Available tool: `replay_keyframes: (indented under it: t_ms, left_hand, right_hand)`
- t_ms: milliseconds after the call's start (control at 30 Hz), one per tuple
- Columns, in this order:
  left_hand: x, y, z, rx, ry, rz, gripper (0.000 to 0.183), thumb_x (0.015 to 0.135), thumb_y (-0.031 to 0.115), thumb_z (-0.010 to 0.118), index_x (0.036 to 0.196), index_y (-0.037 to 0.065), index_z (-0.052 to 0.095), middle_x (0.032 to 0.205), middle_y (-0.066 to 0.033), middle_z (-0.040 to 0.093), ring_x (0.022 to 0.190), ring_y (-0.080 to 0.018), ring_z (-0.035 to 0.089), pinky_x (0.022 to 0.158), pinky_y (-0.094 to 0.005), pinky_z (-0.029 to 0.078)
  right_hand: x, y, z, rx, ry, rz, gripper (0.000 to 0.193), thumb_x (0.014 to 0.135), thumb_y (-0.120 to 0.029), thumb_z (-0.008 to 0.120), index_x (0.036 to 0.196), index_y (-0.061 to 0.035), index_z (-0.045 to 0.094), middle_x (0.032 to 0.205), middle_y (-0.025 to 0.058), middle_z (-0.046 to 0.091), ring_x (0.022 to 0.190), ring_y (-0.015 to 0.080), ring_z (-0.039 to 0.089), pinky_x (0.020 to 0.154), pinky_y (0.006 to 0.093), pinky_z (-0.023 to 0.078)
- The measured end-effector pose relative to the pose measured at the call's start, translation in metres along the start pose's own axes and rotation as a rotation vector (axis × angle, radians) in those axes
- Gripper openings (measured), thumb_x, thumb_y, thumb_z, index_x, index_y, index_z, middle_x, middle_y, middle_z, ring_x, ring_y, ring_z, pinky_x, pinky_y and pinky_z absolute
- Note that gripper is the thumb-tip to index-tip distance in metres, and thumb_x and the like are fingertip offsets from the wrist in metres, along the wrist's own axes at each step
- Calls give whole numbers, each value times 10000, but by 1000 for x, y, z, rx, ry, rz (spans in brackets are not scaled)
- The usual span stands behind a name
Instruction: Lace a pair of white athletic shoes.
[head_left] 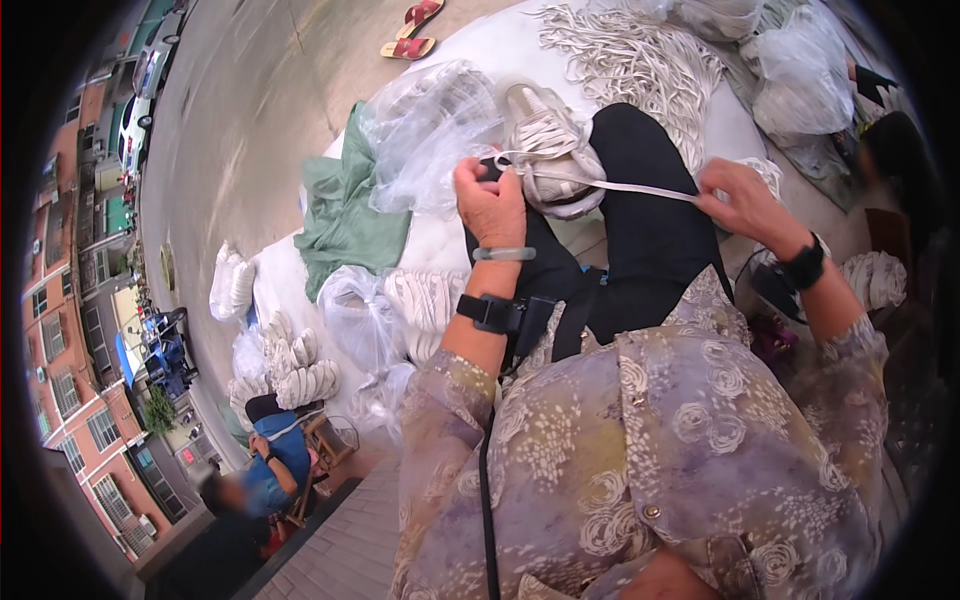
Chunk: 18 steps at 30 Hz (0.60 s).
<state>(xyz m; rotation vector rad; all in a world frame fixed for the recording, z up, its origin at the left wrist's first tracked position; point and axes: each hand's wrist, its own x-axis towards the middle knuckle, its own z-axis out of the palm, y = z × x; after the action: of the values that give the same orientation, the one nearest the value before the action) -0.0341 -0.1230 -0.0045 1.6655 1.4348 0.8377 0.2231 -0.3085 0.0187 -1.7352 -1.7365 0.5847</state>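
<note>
Between my knees sits a pale beige sneaker, its white laces criss-crossed over the front. A flat white shoelace runs taut from the shoe across my right thigh to my right hand, whose fingers are pinched on it. At the shoe's left side, my left hand is closed at a loop of the same lace, with thumb and forefinger together. Part of what its fingers grip is hidden. Both wrists wear black bands.
A heap of loose white laces lies beyond my knees. Clear plastic bags, a green cloth and bundled pale shoes lie to the left. Red sandals rest on the ground ahead. A seated person in blue works at lower left.
</note>
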Motion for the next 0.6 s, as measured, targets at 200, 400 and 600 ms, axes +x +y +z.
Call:
replay_keyframes:
  t_ms: [200,400,600]
  left_hand:
    - [-7,23,8,524,-104,775,100,664,114,594,752,70,608,1042,-119,530,1011,-320,473,873,-484,325]
    - [-7,14,32,702,-175,808,132,683,139,575,794,109,638,1135,-96,509,1140,-352,395,919,-610,208]
    - [-6,6,38,685,-163,719,126,688,160,579,790,122,642,1157,-88,511,1149,-336,395,930,-617,166]
  right_hand:
    - [76,-31,65,61,175,33,130,742,-151,575,794,-43,524,714,116,531,709,289,558,625,368,440]
    - [100,-49,98,-168,155,-21,184,745,-157,569,879,-47,506,791,127,561,763,300,576,660,388,470]
    - [101,-39,106,-156,132,85,179,736,-186,564,821,-36,514,782,154,571,771,323,576,669,407,467]
